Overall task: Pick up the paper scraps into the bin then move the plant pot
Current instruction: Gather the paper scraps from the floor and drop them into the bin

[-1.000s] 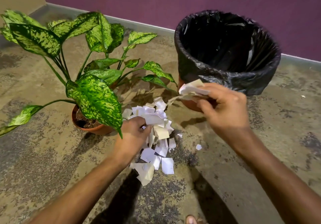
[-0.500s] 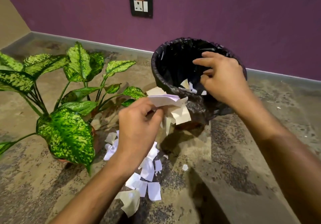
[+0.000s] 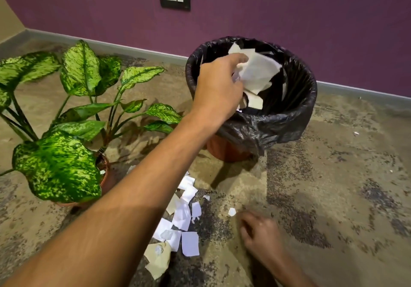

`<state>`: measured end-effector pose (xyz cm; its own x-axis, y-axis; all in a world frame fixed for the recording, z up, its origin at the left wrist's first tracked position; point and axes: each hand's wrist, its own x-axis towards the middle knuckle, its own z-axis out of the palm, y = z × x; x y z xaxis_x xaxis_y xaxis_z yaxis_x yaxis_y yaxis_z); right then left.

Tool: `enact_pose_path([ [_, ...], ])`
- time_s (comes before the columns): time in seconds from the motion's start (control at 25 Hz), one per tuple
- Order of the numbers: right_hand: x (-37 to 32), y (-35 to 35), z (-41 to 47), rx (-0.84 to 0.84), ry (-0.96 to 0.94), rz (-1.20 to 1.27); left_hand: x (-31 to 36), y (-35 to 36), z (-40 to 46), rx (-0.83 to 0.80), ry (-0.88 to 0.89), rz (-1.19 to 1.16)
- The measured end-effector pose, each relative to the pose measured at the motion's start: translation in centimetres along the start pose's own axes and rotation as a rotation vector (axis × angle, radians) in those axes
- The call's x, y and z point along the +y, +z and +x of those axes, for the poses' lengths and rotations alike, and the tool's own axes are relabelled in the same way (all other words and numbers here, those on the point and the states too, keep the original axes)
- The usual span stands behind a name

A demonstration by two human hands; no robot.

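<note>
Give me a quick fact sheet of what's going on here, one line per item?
Left hand: over the bin, fingers around a bunch of paper
Right hand: low near the floor, blurred, by a small scrap
Bin: black liner, some paper inside
Scraps on floor: a pile remains
Plant pot: left of the bin, not held
</note>
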<state>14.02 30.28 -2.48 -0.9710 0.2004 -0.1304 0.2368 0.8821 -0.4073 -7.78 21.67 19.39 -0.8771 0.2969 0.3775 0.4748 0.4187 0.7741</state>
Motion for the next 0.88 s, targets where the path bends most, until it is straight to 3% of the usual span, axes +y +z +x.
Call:
enact_pose_path([
  [0.08,1.5,1.1,0.2,-0.019,0.053,-0.027,-1.1,-0.1,-0.3,-0.065,-0.013,0.012],
  [0.16,2.4,1.8,0.9,-0.033,0.083,-0.078,-1.8,-0.6,-1.9,-0.028,0.039,0.021],
  [0.28,2.9,3.1,1.9,-0.08,0.089,-0.174,-3.5,-1.0,-6.5,0.049,0.294,0.074],
  [0.4,1.7,5.2,2.2,-0.204,0.109,-0.23,-7.3,-1.2,-13.1,-0.11,0.423,0.101],
  [0.56,-0.5,7.8,2.7,-0.285,0.095,-0.244,-14.2,-2.7,-21.0,-0.291,0.167,0.274],
  [0.72,-2.8,8.4,4.1,-0.278,-0.111,-0.208,-19.1,-4.8,-23.3,-0.507,-0.242,0.533],
  [0.88,-6.5,9.0,5.2,-0.386,-0.358,-0.125,-21.3,-6.1,-25.0,-0.629,-0.479,0.589],
])
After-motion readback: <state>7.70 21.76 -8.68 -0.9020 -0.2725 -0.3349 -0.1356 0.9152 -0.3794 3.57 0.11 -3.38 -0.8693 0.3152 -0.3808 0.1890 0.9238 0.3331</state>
